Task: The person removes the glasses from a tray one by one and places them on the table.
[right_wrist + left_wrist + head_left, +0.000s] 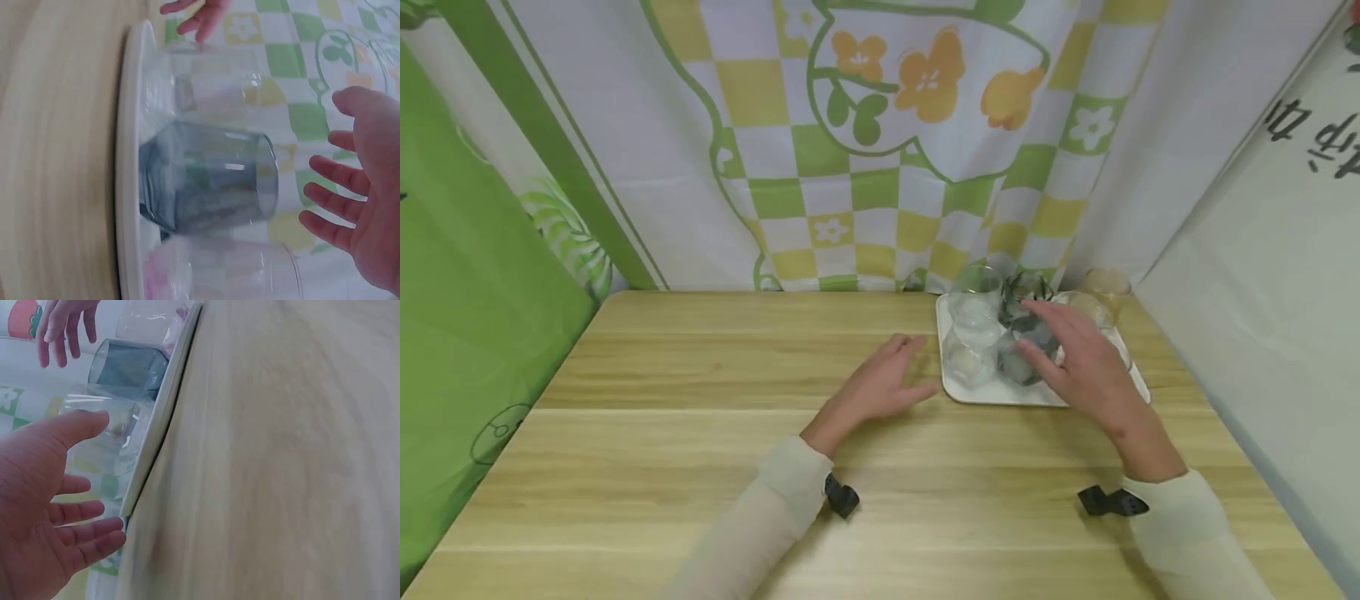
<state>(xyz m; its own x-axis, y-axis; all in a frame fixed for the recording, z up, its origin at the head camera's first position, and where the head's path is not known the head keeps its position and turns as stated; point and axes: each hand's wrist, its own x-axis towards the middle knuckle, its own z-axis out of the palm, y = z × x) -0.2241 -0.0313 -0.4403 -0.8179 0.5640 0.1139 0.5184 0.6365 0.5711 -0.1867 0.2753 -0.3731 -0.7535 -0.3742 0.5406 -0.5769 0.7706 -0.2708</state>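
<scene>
A white tray (1000,393) near the back right of the table carries several drinking glasses. At its front stand a clear glass (967,360) and a blue-grey glass (212,178); beside that one is a clear glass with a pink tint (231,272). My left hand (883,383) is just left of the tray, fingers spread, holding nothing. In the left wrist view its thumb overlaps the clear glass, and contact cannot be told. My right hand (1086,367) hovers over the tray's right part, fingers extended and apart from the blue-grey glass (128,365). It hides some glasses behind it.
An amber glass (1108,287) stands at the back right corner. Dark green sprigs or a pattern show at a rear glass (1026,292). A checked curtain (880,200) hangs behind the wooden table (700,433), and a white cloth (1270,292) borders the right side.
</scene>
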